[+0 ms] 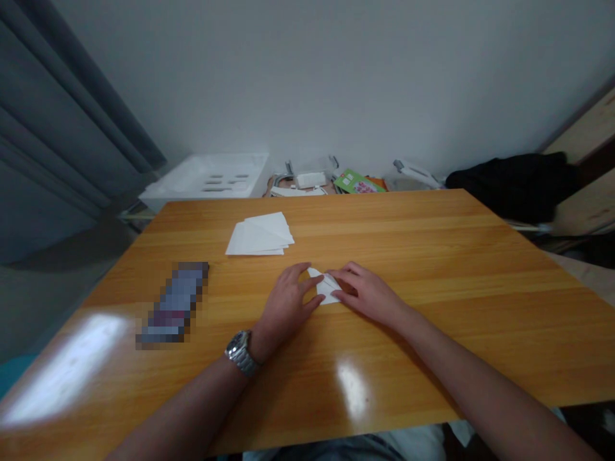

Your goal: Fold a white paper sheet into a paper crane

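A small piece of folded white paper [327, 289] lies on the wooden table, with creases and slanted edges showing. My left hand [287, 299] grips its left side, thumb at the lower edge and fingers curled over the top. On the right side, my right hand [369, 292] holds the paper between thumb and fingers. Part of the sheet is hidden beneath the fingertips. A metal watch [243, 352] is on my left wrist. Farther back on the table rests a loose stack of white paper sheets [262, 234].
A pixelated phone-like object [175, 304] lies on the table [413, 237] at left. Behind the far edge are a white tray [225, 176], a green booklet [358, 182] and assorted small items. Dark cloth [514, 186] is heaped at the right, and a grey curtain hangs at the left.
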Demonstrator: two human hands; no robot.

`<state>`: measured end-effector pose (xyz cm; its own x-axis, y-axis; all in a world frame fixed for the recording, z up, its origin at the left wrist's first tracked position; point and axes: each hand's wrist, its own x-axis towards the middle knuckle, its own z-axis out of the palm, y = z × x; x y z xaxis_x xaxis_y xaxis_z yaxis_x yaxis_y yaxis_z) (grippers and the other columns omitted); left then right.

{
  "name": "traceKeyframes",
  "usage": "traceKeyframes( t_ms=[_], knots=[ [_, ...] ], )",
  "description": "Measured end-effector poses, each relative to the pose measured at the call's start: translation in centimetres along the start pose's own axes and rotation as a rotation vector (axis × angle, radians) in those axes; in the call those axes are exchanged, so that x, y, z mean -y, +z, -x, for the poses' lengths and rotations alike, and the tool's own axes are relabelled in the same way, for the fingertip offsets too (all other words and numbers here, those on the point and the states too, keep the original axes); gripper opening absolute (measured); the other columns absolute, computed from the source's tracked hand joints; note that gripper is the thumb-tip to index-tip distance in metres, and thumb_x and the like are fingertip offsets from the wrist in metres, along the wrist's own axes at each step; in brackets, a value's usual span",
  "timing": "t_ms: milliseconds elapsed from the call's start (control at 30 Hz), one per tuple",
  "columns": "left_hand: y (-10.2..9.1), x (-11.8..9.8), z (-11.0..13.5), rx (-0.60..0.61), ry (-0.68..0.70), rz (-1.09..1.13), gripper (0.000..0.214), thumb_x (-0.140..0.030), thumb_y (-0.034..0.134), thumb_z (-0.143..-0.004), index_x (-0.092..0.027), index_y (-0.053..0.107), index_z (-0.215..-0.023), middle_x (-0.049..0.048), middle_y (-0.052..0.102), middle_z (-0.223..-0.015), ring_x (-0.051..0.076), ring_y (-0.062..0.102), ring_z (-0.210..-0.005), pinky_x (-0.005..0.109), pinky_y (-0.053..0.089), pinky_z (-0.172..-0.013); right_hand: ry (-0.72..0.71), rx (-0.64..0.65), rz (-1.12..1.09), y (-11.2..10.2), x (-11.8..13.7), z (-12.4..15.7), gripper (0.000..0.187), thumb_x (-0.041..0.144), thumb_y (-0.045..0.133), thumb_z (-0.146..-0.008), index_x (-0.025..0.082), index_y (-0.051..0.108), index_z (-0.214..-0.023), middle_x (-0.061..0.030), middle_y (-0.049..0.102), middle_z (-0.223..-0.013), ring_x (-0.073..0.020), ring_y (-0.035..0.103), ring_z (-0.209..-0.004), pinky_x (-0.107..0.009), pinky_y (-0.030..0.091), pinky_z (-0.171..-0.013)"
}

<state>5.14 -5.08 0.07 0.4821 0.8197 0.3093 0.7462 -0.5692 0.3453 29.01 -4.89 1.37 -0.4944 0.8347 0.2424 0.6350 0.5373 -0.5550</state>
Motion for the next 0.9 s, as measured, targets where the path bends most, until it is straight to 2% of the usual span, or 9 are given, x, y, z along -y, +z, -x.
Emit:
traceKeyframes(
  t_ms=[200,367,567,733,900],
  knots=[
    [-0.36,0.27,0.1,0.02,0.018,0.022,0.044,-0.028,0.059,-0.097,-0.033,0.058,-0.141,0.0101,0.048,-0.145,0.028,0.048,-0.134,0.052,0.04,-0.115,-0.061,-0.016,-0.006,0.63,-0.19,-0.2,0.038,0.022,0.063,-0.094,0.026,0.064,-0.132,-0.0103,0.058,-0.116,-0.0236,0.061,-0.105,-0.04,0.053,-0.095],
    [-0.16,0.32,0.21,0.011,-0.011,0.026,0.043,-0.029,0.059,-0.097,-0.028,0.06,-0.14,0.0131,0.045,-0.147,0.03,0.045,-0.137,0.052,0.04,-0.116,-0.044,-0.051,-0.033,0.63,-0.24,-0.24,0.034,0.016,0.06,-0.092,0.023,0.065,-0.125,-0.01,0.058,-0.117,-0.0226,0.061,-0.106,-0.039,0.052,-0.098],
    [-0.18,0.51,0.18,0.004,0.011,0.016,0.042,-0.025,0.056,-0.098,-0.028,0.06,-0.139,0.0126,0.045,-0.146,0.03,0.045,-0.135,0.053,0.042,-0.115,-0.042,-0.053,-0.05,0.38,-0.33,-0.21,0.041,0.01,0.059,-0.089,0.025,0.063,-0.127,-0.0093,0.058,-0.117,-0.0225,0.061,-0.107,-0.04,0.052,-0.098],
    [-0.2,0.61,0.04,-0.009,0.009,-0.015,0.041,-0.022,0.053,-0.099,-0.027,0.059,-0.14,0.0129,0.047,-0.145,0.03,0.047,-0.134,0.052,0.042,-0.115,-0.115,-0.019,0.029,0.06,-0.52,-0.1,0.022,0.017,0.062,-0.093,0.021,0.072,-0.112,-0.0115,0.061,-0.115,-0.0238,0.061,-0.106,-0.041,0.053,-0.094],
    [-0.59,0.28,-0.26,0.009,0.052,-0.035,0.034,-0.021,0.053,-0.1,-0.023,0.063,-0.132,0.011,0.054,-0.141,0.027,0.052,-0.129,0.047,0.045,-0.113,-0.208,-0.004,0.118,0.25,-0.9,-0.12,0.013,0.023,0.066,-0.095,0.019,0.076,-0.103,-0.013,0.065,-0.124,-0.0262,0.061,-0.114,-0.045,0.053,-0.1]
  ],
)
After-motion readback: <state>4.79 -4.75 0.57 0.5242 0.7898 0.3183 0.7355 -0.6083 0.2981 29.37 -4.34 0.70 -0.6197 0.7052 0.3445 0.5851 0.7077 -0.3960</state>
